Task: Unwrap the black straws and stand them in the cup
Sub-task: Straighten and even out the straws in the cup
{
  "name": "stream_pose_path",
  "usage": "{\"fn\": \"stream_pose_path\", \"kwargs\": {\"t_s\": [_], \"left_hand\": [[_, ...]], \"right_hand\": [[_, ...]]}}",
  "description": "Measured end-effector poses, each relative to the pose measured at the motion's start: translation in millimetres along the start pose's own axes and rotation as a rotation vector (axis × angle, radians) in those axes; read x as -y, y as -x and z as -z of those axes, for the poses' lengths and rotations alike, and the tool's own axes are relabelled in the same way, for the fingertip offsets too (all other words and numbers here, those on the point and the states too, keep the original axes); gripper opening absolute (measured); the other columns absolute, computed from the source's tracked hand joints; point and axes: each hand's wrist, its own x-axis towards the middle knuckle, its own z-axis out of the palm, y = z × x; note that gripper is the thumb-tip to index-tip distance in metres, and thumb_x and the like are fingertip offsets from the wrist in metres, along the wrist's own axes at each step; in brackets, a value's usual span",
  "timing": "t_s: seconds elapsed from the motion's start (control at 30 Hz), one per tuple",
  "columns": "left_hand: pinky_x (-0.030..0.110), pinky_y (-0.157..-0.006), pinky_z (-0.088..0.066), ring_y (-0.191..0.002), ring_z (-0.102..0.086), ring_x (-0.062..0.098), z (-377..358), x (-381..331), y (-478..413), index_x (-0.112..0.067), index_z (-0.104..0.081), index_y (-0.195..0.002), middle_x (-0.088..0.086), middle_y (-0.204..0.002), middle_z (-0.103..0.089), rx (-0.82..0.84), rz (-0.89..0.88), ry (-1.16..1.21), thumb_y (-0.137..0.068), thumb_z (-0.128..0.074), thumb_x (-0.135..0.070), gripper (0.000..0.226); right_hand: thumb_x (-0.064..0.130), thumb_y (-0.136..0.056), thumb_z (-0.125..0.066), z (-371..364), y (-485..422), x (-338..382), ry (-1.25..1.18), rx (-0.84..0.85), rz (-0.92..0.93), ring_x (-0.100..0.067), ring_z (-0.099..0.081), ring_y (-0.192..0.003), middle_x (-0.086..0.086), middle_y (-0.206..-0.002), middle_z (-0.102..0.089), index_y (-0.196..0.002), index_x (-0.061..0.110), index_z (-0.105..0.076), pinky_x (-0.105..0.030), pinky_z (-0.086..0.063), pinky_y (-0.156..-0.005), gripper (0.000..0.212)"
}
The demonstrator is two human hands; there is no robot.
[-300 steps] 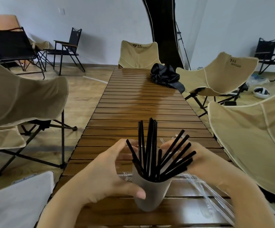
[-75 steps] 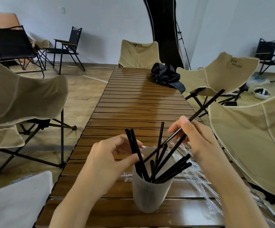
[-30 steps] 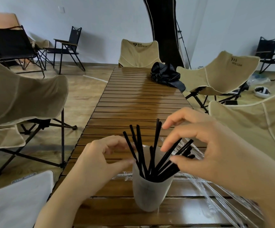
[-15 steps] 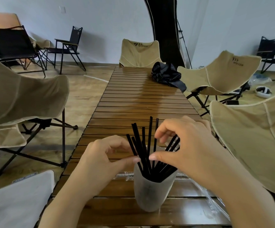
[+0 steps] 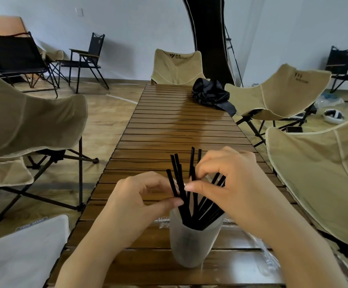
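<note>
A: Where are the straws (image 5: 178,179)?
B: In the cup (image 5: 191,246), lower centre, on the counter (image 5: 169,125). The left hand (image 5: 135,202) pinches some; the right hand (image 5: 237,183) curls round others.
A: Advice?
B: Gather them gently so the cup doesn't tip.

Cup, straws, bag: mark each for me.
cup (image 5: 191,246), head view, frosted wall below the rim.
straws (image 5: 199,217), head view, black bundle at the cup's mouth.
bag (image 5: 210,94), head view, crumpled black middle.
</note>
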Motion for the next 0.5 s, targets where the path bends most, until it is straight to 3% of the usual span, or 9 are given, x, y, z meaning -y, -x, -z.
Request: {"fn": "stream_pose_path", "kwargs": {"t_s": [0.1,0.2,0.3,0.37,0.5], "left_hand": [[0.035,-0.093,-0.051,-0.1,-0.064,0.002,0,0,1,-0.032,-0.073,-0.09,-0.018,-0.095,-0.071,0.0,0.01,0.011,-0.072,-0.07,-0.035,0.019],[0.035,-0.093,-0.051,-0.1,-0.064,0.002,0,0,1,-0.031,-0.073,-0.091,-0.017,-0.096,-0.071,0.006,0.012,0.008,-0.072,-0.07,-0.034,0.019],[0.033,-0.093,-0.052,-0.098,-0.064,0.0,0,-1,1,-0.031,-0.073,-0.091,-0.018,-0.095,-0.071,0.005,0.021,0.001,-0.072,-0.07,-0.034,0.019],[0.032,-0.092,-0.052,-0.098,-0.064,-0.001,0,-1,1,-0.031,-0.072,-0.091,-0.018,-0.095,-0.071,0.006,0.026,-0.004,-0.072,-0.069,-0.034,0.019],[0.032,-0.091,-0.052,-0.097,-0.064,-0.001,0,-1,1,-0.032,-0.072,-0.09,-0.019,-0.094,-0.071,0.009,0.025,-0.012,-0.07,-0.067,-0.039,0.022]], "right_hand": [[0.045,-0.082,-0.057,2,1,-4,-0.077,-0.052,0.015,0.001,-0.049,-0.078,0.017,-0.071,-0.058,-0.07,0.032,-0.059,-0.032,-0.034,-0.085,0.018],[0.04,-0.086,-0.051,7,2,-7,-0.139,-0.138,0.038,0.002,-0.06,-0.073,0.018,-0.073,-0.066,-0.079,0.022,-0.065,-0.032,-0.042,-0.086,0.024],[0.025,-0.089,-0.056,13,2,-9,-0.257,-0.311,0.049,0.001,-0.065,-0.077,0.011,-0.075,-0.07,-0.087,0.016,-0.065,-0.012,-0.047,-0.077,0.013],[0.021,-0.088,-0.061,15,3,-11,-0.333,-0.417,0.024,0.002,-0.066,-0.078,0.01,-0.074,-0.071,-0.091,0.017,-0.065,-0.008,-0.046,-0.073,0.007],[0.023,-0.084,-0.065,14,3,-15,-0.45,-0.563,-0.047,-0.007,-0.065,-0.062,0.01,-0.076,-0.073,-0.1,0.029,-0.046,-0.012,-0.048,-0.062,0.025]]}}
